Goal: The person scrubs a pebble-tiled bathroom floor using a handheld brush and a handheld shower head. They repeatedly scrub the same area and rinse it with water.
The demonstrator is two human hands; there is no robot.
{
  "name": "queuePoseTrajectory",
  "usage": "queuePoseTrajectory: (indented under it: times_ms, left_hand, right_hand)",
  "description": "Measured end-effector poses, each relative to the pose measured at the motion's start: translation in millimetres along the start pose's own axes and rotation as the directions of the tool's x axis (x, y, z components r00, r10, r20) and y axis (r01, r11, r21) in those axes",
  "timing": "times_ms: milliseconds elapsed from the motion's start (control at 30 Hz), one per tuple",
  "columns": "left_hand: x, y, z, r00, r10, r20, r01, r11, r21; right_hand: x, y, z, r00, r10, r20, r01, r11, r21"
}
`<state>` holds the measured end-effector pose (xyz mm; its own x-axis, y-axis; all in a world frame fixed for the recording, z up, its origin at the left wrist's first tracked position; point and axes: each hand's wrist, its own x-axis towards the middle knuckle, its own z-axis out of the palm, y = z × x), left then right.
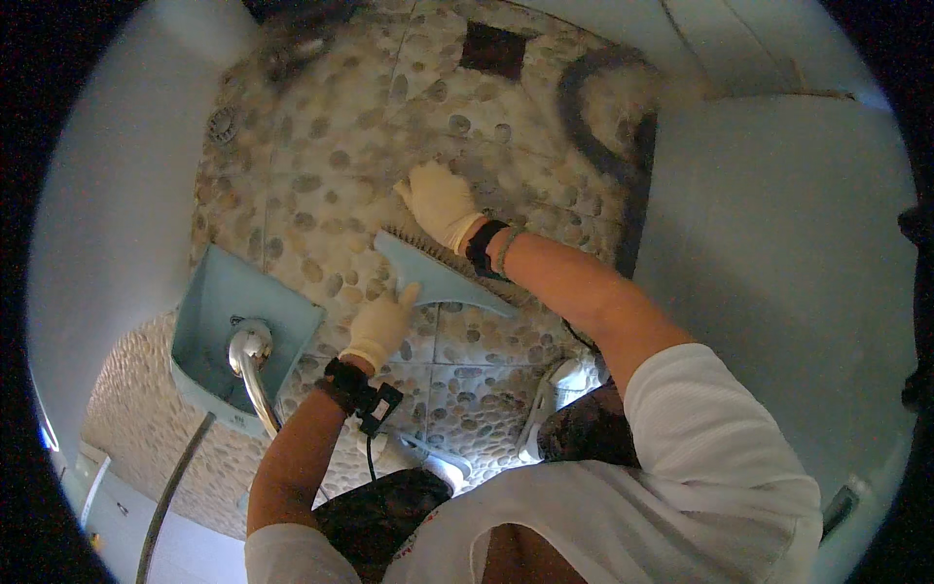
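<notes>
A light blue plastic broom head (441,277) with a dark row of bristles lies over the pebble-patterned floor (430,102). My left hand (381,328), in a pale glove, grips the narrow neck of the broom head, with one finger stretched along it; any handle is hidden. Beyond the bristles is my right hand (440,198), also gloved, its fingers curled and pointing away from me. Whether it holds something cannot be seen. Both wrists wear black straps, and a small black device with a cable hangs at the left one.
A blue-green plastic basin (306,321) with a chrome pipe (252,365) stands at the left, a grey hose (171,482) below it. Pale walls close in on both sides. A dark square opening (494,50) and a round drain (222,125) are in the floor. My shoes are near the bottom.
</notes>
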<state>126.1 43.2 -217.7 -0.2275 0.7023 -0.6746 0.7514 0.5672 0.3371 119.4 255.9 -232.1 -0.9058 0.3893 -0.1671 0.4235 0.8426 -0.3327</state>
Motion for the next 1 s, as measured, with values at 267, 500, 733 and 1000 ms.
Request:
queuePoseTrajectory:
  times_ms: [267,500,733,1000]
  left_hand:
    - [11,-21,44,0.989,-0.139,-0.043,0.127,0.969,-0.211]
    - [2,12,14,0.969,-0.241,-0.053,0.193,0.875,-0.444]
    - [10,3,39,0.972,-0.236,0.021,0.205,0.793,-0.574]
    - [11,-11,57,0.986,-0.128,-0.106,0.088,0.944,-0.319]
  right_hand:
    - [-41,18,9,0.967,-0.223,0.125,0.202,0.966,0.162]
    - [7,-1,-3,0.966,-0.241,0.09,0.236,0.97,0.064]
    - [-36,-15,22,0.945,-0.306,0.115,0.293,0.949,0.114]
    - [-19,-1,-7,0.948,-0.306,0.082,0.306,0.952,0.023]
